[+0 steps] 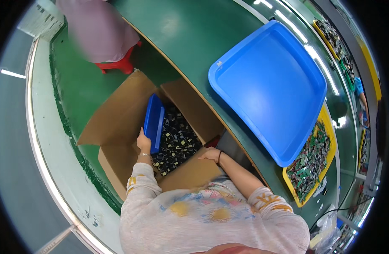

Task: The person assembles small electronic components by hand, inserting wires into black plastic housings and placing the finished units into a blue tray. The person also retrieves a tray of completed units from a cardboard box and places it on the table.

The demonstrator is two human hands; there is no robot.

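My left hand point(143, 142) is closed round the near end of a small blue tray point(153, 122), which stands tilted on its side inside a large cardboard box point(114, 122). Many small dark pieces with pale square faces point(177, 142) lie in the box, right beside the tray. On the box's near flap point(192, 171) rests my right hand point(210, 154), its fingers stretched over the upper edge; no object shows in it.
A green-topped table point(177, 34) runs along the right, bearing a big bare blue tray point(270, 84) and a yellow tray point(308, 165) heaped with small parts. Ahead, a person in a mauve garment point(97, 29) sits on a red stool point(122, 63). A wall point(42, 127) borders the left.
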